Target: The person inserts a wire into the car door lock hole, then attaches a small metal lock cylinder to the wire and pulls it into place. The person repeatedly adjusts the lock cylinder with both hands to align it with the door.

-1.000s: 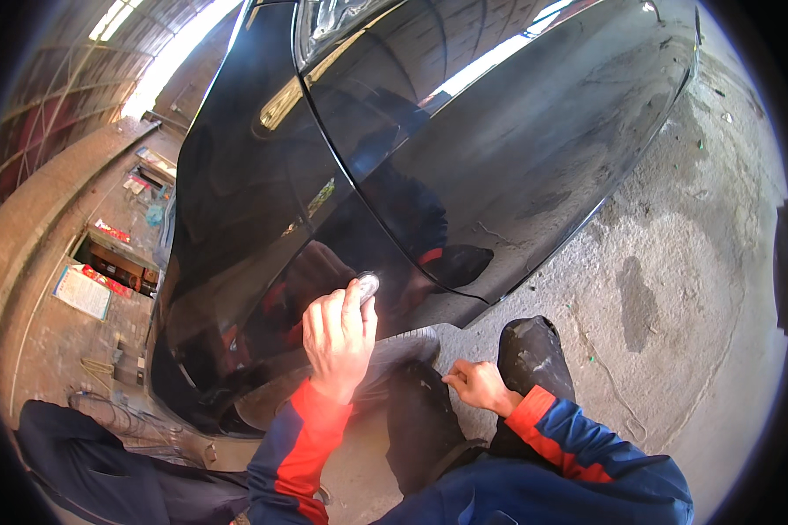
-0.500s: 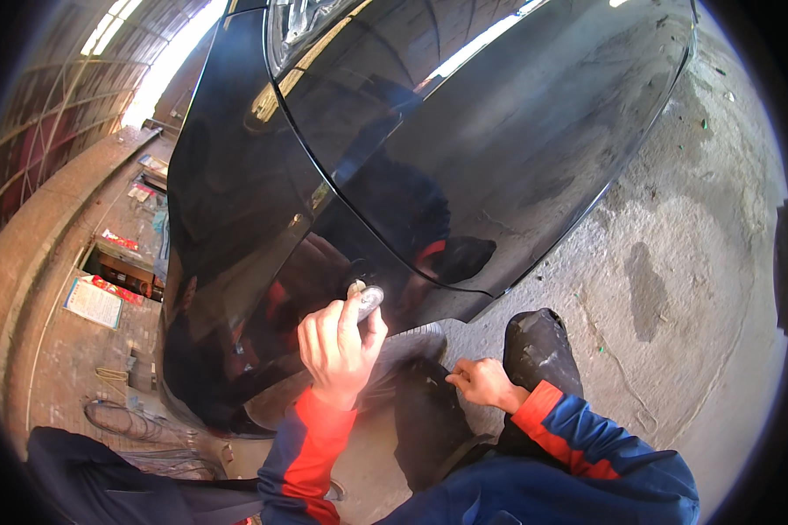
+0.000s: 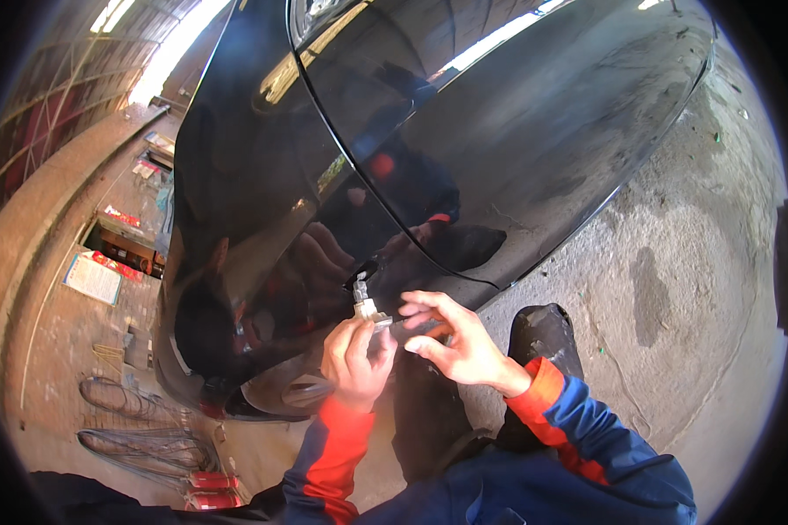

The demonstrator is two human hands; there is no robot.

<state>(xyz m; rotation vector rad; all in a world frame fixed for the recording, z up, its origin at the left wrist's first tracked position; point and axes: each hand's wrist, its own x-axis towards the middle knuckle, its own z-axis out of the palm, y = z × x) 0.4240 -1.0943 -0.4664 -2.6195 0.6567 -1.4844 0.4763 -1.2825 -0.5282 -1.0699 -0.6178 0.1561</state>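
My left hand (image 3: 355,360) pinches a small side lamp (image 3: 365,308), with a whitish base and a clear, bulb-like tip pointing away from me. The tip is at a dark oval hole (image 3: 370,266) low in the glossy black car panel (image 3: 254,166); whether it touches the rim I cannot tell. Just right of the lamp, my right hand (image 3: 457,343) is open, its fingers spread and curved toward it, holding nothing. Part of the lamp is covered by my left fingers.
A dark panel seam (image 3: 341,144) curves down the car body. Rough concrete floor (image 3: 622,297) lies to the right. Coiled cables (image 3: 149,446) and red objects (image 3: 212,490) are at lower left, below a papered notice (image 3: 94,278). My dark-trousered knee (image 3: 545,337) is close by the right arm.
My left hand has turned the lamp so its tip faces the panel, and the hole now shows. The right hand has risen from near my knees and opened beside the lamp.
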